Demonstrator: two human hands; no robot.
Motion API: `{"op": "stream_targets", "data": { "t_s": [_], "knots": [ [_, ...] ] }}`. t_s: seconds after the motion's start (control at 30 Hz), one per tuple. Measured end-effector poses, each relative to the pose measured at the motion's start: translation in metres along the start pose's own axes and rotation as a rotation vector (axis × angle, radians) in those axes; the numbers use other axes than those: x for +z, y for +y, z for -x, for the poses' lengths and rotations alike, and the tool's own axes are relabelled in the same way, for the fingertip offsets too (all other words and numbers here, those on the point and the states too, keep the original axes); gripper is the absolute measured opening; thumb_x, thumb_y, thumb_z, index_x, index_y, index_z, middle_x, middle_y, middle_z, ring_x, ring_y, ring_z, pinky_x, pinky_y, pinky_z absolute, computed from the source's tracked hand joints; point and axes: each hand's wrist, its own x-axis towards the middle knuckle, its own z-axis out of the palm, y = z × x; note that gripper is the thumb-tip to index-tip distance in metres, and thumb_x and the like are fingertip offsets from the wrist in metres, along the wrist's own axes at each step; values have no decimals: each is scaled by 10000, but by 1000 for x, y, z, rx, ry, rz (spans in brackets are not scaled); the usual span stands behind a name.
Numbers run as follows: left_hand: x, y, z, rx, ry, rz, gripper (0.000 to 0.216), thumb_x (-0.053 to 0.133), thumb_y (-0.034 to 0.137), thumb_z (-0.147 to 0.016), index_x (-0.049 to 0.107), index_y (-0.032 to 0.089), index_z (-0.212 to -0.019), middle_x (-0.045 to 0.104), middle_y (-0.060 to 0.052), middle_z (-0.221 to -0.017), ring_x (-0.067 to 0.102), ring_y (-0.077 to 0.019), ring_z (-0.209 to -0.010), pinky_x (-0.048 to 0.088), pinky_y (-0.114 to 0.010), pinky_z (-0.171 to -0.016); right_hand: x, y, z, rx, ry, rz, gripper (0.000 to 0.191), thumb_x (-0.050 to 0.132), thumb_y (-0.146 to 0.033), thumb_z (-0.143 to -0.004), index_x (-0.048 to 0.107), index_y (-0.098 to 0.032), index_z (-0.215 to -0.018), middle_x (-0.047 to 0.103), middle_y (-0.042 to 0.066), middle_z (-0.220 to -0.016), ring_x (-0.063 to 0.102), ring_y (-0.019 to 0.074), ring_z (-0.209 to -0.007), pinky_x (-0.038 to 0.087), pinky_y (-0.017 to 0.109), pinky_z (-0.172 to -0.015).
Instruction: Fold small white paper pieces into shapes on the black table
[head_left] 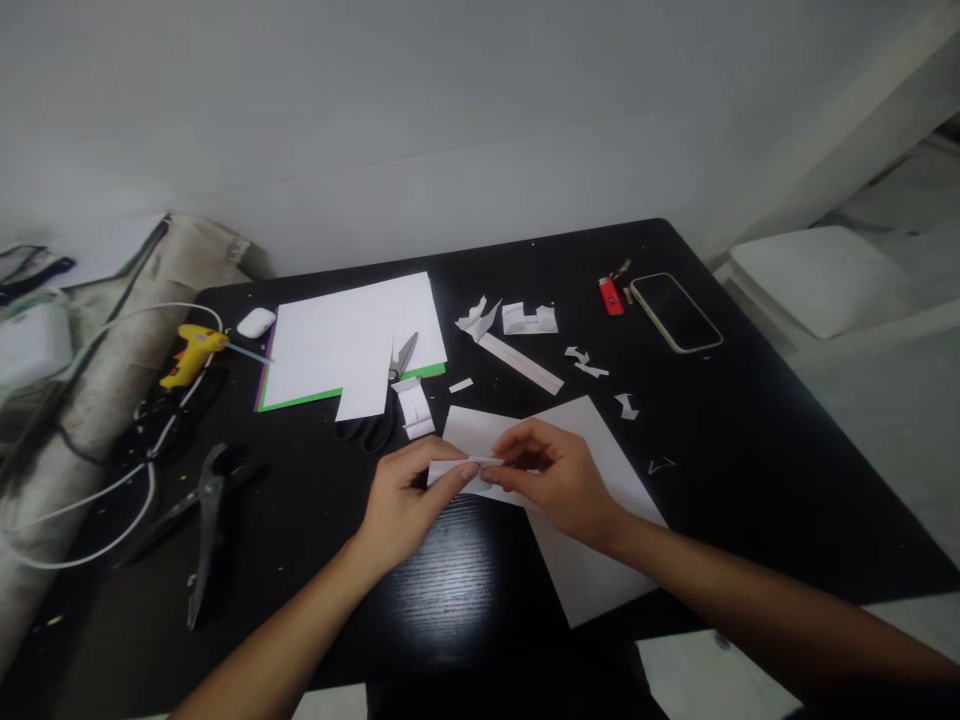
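Between both hands is a small folded piece of white paper (pixel 448 467), held just above the table's front half. My left hand (pixel 409 495) pinches its left part, thumb on top. At its right end, the thumb and fingertips of my right hand (pixel 559 478) press on the paper. Under and beyond my hands lie white paper sheets (pixel 592 570), one stretching toward the table's front edge. A folded paper piece (pixel 415 408) rests just beyond my left hand. Near it, scissors (pixel 375 430) lie partly covered by a white paper strip (pixel 364 385).
A paper stack (pixel 337 330) lies at the back left, near a yellow glue gun (pixel 191 355) and a white case (pixel 256 322). Pliers (pixel 210 500) sit at left. Paper scraps (pixel 525 365) are scattered mid-table. A red lighter (pixel 610 296) and a phone (pixel 676 312) are at back right.
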Motion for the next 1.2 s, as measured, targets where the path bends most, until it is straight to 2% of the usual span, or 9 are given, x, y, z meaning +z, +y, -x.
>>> {"op": "stream_targets", "data": {
  "t_s": [0.2, 0.33, 0.43, 0.6, 0.73, 0.9, 1.1, 1.2],
  "knots": [
    [1, 2, -1, -76, 12, 53, 62, 756, 245, -902, 771, 197, -866, 770, -8, -810, 697, -137, -735, 530, -214, -695, 0, 1, -1, 66, -43, -53, 350, 962, -334, -663, 729, -205, -892, 730, -11, -715, 681, 144, -616, 544, 277, -595],
    [1, 3, 0, -115, 26, 37, 87, 760, 260, -895, 773, 200, -834, 759, 4, -764, 648, -116, -655, 489, -202, -629, 0, -1, 0, 96, -71, -85, 365, 963, -314, -658, 729, -201, -915, 730, -12, -712, 685, 145, -624, 548, 272, -590],
    [1, 3, 0, -147, 25, 56, 102, 755, 275, -897, 771, 199, -832, 759, 1, -774, 641, -118, -668, 489, -204, -642, 0, -2, -1, 108, -70, -108, 377, 967, -310, -648, 723, -198, -913, 725, -20, -689, 684, 138, -612, 546, 260, -585],
    [2, 1, 1, -274, -13, 160, 130, 752, 323, -893, 763, 194, -888, 765, -7, -804, 650, -127, -678, 494, -206, -626, 0, -4, -4, 121, -64, -136, 389, 976, -302, -625, 713, -196, -891, 707, -41, -649, 685, 132, -568, 568, 268, -595],
    [2, 0, 0, -338, -38, 223, 174, 757, 339, -883, 749, 175, -826, 750, -8, -744, 641, -126, -635, 492, -202, -591, 1, -3, -4, 92, -70, -155, 329, 963, -293, -644, 741, -205, -870, 696, -47, -650, 678, 124, -564, 578, 258, -583],
    [3, 2, -1, -390, -1, 252, 201, 768, 354, -871, 753, 159, -823, 753, -23, -737, 658, -142, -648, 505, -212, -595, 2, -4, -3, 34, -70, -136, 191, 901, -326, -737, 809, -207, -854, 743, 1, -722, 679, 129, -621, 607, 267, -611],
    [3, 3, -3, -425, -127, 331, 237, 739, 371, -906, 772, 148, -832, 772, -42, -787, 666, -143, -690, 509, -222, -643, -1, -4, -6, 55, -13, -137, 181, 914, -320, -706, 828, -205, -816, 739, 3, -666, 679, 139, -599, 605, 291, -621],
    [2, 2, -3, -436, -137, 333, 255, 742, 374, -905, 773, 144, -800, 762, -41, -764, 653, -141, -678, 502, -229, -644, -1, -3, -7, 77, -3, -137, 218, 928, -336, -686, 827, -203, -826, 738, 3, -664, 686, 143, -601, 609, 300, -627]
  ]
}}
